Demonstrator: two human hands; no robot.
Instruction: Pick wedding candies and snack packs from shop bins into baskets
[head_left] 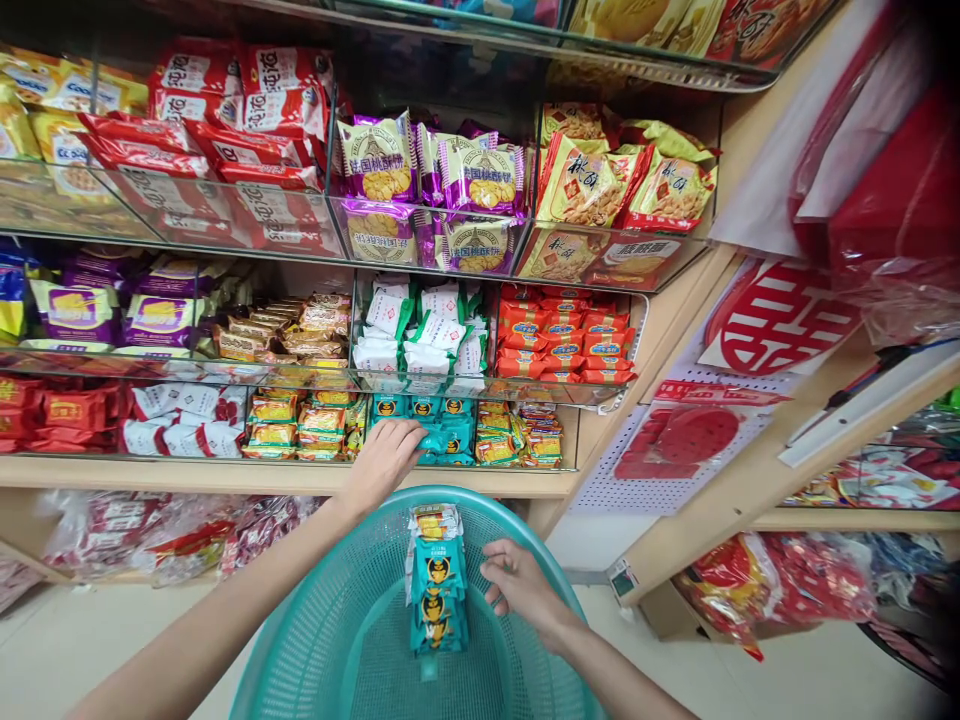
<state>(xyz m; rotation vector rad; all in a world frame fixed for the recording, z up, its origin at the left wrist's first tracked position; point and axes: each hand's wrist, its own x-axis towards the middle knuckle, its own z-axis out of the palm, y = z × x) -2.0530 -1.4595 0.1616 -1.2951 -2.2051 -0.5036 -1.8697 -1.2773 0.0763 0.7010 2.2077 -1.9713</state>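
My left hand point(386, 460) is at the lowest shelf row, fingers closed on a teal snack packet point(431, 441) at the front of its compartment. Behind it lie more teal packets point(455, 437) of the same kind. Below, a teal plastic basket point(300, 620) with mesh walls stands in front of the shelf. Inside it, several teal packets with black and yellow prints point(437, 605) form a row, with yellow and white packets point(436, 522) at the far end. My right hand point(521, 587) hovers over the basket, right of that row, fingers apart and holding nothing.
Glass-fronted shelves hold orange-red packets point(564, 335), white and green packets point(442, 325) and purple biscuit packets point(480, 180). A wooden shelf edge point(225, 477) runs behind the basket. Bagged goods point(795, 580) sit low at the right, near red paper decorations point(686, 435).
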